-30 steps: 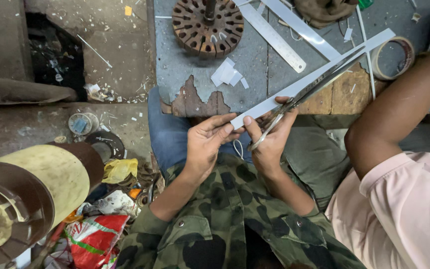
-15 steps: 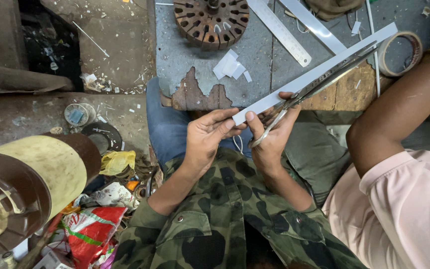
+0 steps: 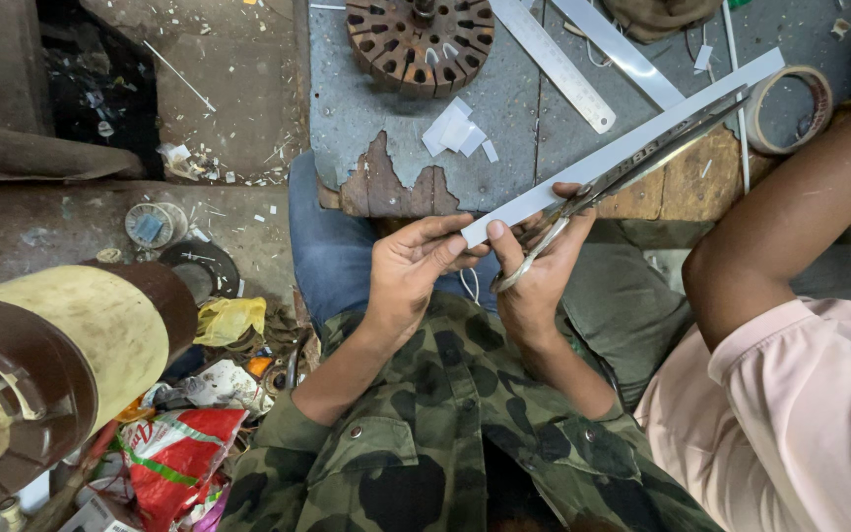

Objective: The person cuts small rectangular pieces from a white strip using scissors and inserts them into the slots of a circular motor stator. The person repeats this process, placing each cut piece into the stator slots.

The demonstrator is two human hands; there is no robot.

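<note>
scissors (image 3: 632, 167) sit in your right hand (image 3: 534, 281), fingers through the loops, blades nearly closed along a long pale paper strip (image 3: 622, 148) that runs up and right over the worn bench (image 3: 366, 108). your left hand (image 3: 411, 271) pinches the strip's near end between thumb and fingertips. small white offcuts (image 3: 460, 128) lie just beyond on the bench, near a round slotted metal core (image 3: 416, 39). a co-worker's arm (image 3: 790, 217) in a pink sleeve reaches in at the right.
</note>
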